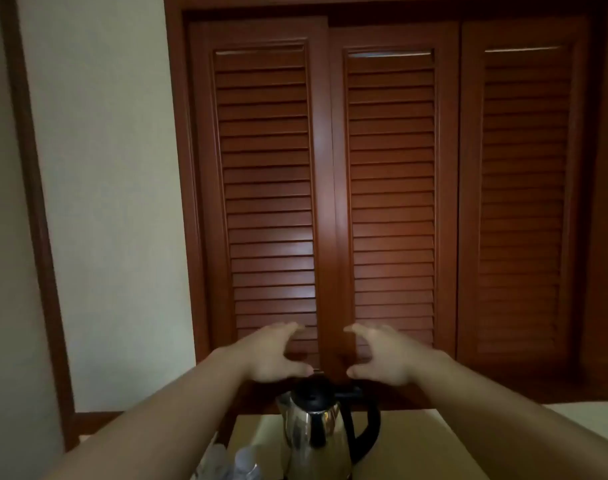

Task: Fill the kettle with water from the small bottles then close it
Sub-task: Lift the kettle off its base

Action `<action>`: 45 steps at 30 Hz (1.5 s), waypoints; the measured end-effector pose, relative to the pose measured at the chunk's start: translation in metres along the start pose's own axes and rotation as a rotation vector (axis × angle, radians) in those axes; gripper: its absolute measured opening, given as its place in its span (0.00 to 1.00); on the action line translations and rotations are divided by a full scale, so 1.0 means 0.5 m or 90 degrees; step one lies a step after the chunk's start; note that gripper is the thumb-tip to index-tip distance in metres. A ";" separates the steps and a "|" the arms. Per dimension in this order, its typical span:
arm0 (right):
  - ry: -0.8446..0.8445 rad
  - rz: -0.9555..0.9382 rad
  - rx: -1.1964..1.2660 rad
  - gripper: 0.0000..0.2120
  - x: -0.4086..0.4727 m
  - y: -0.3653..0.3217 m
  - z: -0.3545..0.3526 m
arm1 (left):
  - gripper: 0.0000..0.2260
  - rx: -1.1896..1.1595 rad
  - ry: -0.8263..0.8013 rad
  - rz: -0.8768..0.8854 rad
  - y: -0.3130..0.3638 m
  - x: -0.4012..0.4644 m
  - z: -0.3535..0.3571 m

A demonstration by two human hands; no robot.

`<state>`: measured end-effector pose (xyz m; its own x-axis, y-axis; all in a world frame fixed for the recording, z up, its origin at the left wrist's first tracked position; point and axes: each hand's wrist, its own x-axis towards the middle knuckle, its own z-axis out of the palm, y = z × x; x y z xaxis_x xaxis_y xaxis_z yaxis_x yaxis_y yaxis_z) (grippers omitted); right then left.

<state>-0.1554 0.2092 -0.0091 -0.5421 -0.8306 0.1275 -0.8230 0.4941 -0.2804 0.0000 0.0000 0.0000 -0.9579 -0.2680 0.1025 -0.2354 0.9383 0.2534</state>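
Both the left hand (273,355) and right hand (382,356) hover spread and empty above the closed kettle (316,431); filling appears unstarted, so opening its lid comes next.

Both bare forearms reach forward, raised. The left hand (273,351) and right hand (382,353) face each other, fingers spread and curled, holding nothing.

One kettle (316,424), two hands (both empty), three louvred doors (392,188).
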 end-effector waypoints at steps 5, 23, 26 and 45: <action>-0.072 0.034 0.036 0.37 0.020 0.043 0.090 | 0.43 -0.010 -0.104 -0.049 -0.023 0.025 0.084; 0.070 0.009 0.055 0.09 0.005 0.122 0.117 | 0.39 -0.119 -0.022 -0.058 -0.019 0.070 0.135; 0.077 0.018 0.035 0.08 -0.039 0.134 0.066 | 0.33 -0.152 0.005 -0.036 0.032 0.064 0.125; 0.155 0.224 0.033 0.13 -0.439 0.343 0.084 | 0.40 -0.368 -0.062 0.122 0.322 0.027 0.375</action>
<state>-0.1704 0.4655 -0.1249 -0.8176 -0.5256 0.2350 -0.5745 0.7173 -0.3943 -0.0817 0.1883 -0.1384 -0.9915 -0.0592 0.1159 0.0433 0.6898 0.7227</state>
